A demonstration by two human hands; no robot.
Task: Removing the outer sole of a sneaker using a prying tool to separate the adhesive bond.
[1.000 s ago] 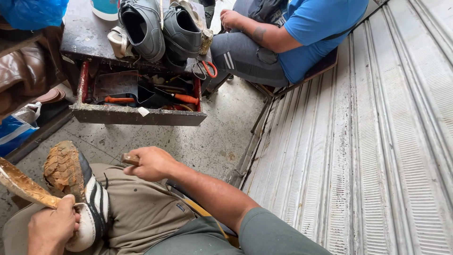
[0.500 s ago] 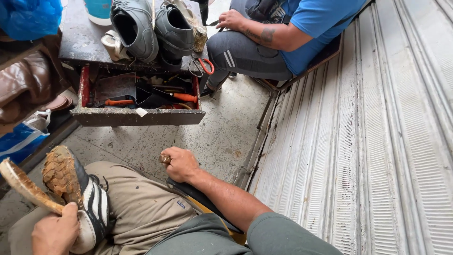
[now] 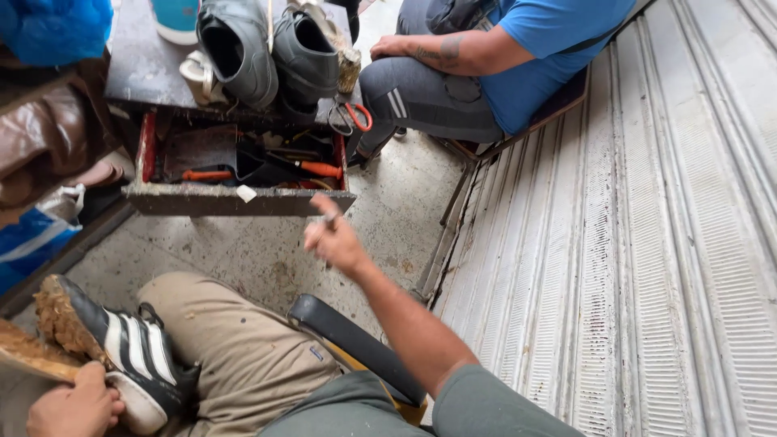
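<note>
- Low on the lap, left hand (image 3: 74, 405) grips the heel end of a black sneaker (image 3: 121, 356) with white stripes; fingers closed over its white sole edge.
- Sneaker lies tilted on the thigh, mud-caked sole facing up and away from that hand; a worn wooden board (image 3: 32, 356) sits under its toe end, touching it.
- Right hand (image 3: 336, 239) is raised well apart from the sneaker, forefinger up; a small dark item seems pinched between thumb and fingers, too small to identify.
- Just beyond that hand: an open tool drawer (image 3: 235, 198) with orange-handled tools (image 3: 320, 168) inside.
- Above the drawer, two grey shoes (image 3: 267, 53) stand on the bench top; red-handled scissors (image 3: 352, 117) hang at its corner.
- Farther off, a seated person in a blue shirt (image 3: 550, 57).
</note>
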